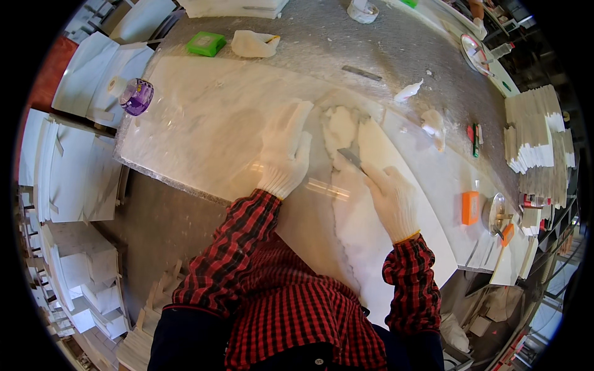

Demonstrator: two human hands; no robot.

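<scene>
On the table [427, 46], toward its front edge, the left hand [286, 145] is lying flat on a slab [198, 117], the right hand [391, 193] clutching a blade [350, 157].

In the middle of the frame the left hand [288, 148] is over a slab [198, 133] on a worktable [303, 40], and the right hand [393, 198], with a flat tool [351, 157] at its fingertips, is to the right. A bottle [137, 97] is at the slab's left end; beyond its far edge, in the upper left, a small box [206, 44] sits just left of a cloth [250, 44], with a flat bar [361, 73] farther right. At the right, pens [476, 141] lie above a second box [470, 207], itself left of a round dish [493, 212], with stacked tiles [533, 127] toward the rim.
</scene>
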